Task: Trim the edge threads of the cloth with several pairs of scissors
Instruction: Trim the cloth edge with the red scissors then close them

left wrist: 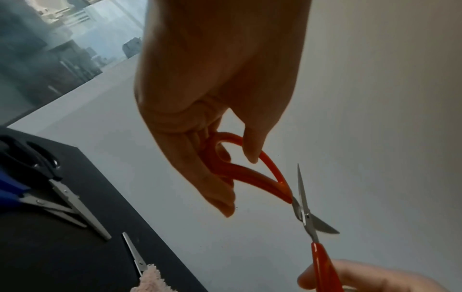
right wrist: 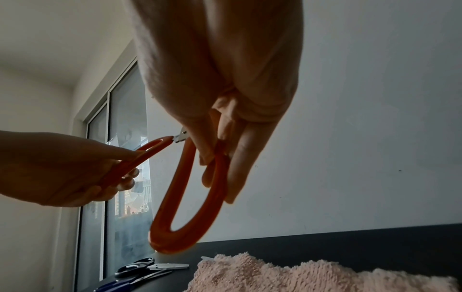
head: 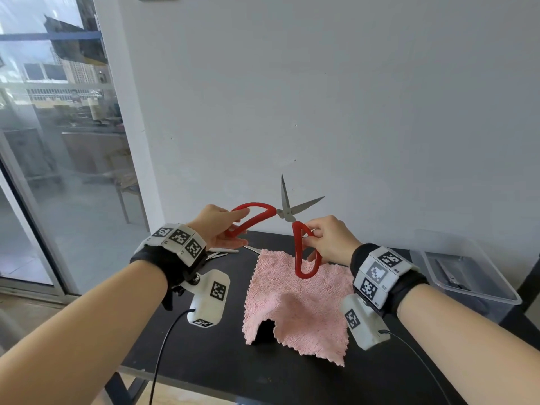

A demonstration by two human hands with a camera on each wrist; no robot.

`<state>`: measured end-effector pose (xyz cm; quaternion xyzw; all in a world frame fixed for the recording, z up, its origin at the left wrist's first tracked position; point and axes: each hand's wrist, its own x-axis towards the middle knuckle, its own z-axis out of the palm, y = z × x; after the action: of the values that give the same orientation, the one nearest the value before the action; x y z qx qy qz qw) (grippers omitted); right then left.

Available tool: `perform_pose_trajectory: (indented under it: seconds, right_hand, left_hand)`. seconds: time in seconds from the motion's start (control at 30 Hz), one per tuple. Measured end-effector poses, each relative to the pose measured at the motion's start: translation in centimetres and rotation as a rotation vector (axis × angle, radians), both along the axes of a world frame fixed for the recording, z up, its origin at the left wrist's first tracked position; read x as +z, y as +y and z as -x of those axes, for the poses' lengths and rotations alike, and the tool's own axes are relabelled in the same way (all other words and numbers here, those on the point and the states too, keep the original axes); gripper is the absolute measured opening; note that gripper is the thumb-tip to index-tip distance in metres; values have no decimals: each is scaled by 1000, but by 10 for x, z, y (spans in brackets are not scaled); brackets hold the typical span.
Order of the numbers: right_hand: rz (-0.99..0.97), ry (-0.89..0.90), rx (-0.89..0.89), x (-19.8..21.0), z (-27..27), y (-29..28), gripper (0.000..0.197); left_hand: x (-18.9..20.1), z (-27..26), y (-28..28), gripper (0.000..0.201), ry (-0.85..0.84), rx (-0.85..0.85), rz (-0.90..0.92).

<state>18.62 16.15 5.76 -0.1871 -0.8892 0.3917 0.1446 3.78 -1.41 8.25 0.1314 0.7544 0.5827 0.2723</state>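
Observation:
Red-handled scissors (head: 287, 213) hang in the air above the table with their blades spread wide, tips pointing up at the wall. My left hand (head: 217, 229) grips one red loop (left wrist: 240, 171); my right hand (head: 328, 241) grips the other loop (right wrist: 195, 197). A pink fluffy cloth (head: 298, 305) lies rumpled on the black table (head: 204, 361) below the scissors, its front edge humped up. Neither hand touches the cloth (right wrist: 300, 276).
More scissors lie on the table at the back left: a black-handled pair (left wrist: 50, 171), a blue-handled pair (left wrist: 15, 189) and another part-hidden under the cloth (left wrist: 135, 254). A clear plastic bin (head: 467, 276) stands at the right. A wall is close behind; a glass door at left.

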Motion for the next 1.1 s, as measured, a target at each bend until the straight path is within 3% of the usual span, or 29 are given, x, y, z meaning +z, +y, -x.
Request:
perform_pose_trajectory:
  seconds: [0.13, 0.37, 0.5, 0.83, 1.1]
  right_hand:
    - [31, 3, 5, 0, 2, -2, 10]
    - [113, -5, 16, -2, 3, -6, 9]
    - [173, 24, 15, -3, 5, -12, 9]
    - [258, 42, 55, 1, 6, -26, 12]
    - [247, 38, 70, -1, 7, -28, 13]
  left_hand:
    - [4, 2, -3, 47, -142, -2, -6]
    - [5, 2, 2, 14, -227, 76, -355]
    - [1, -2, 6, 15, -223, 46, -465]
    - [-7, -22, 30, 19, -189, -86, -394]
    - [-11, -25, 28, 40, -204, -59, -440]
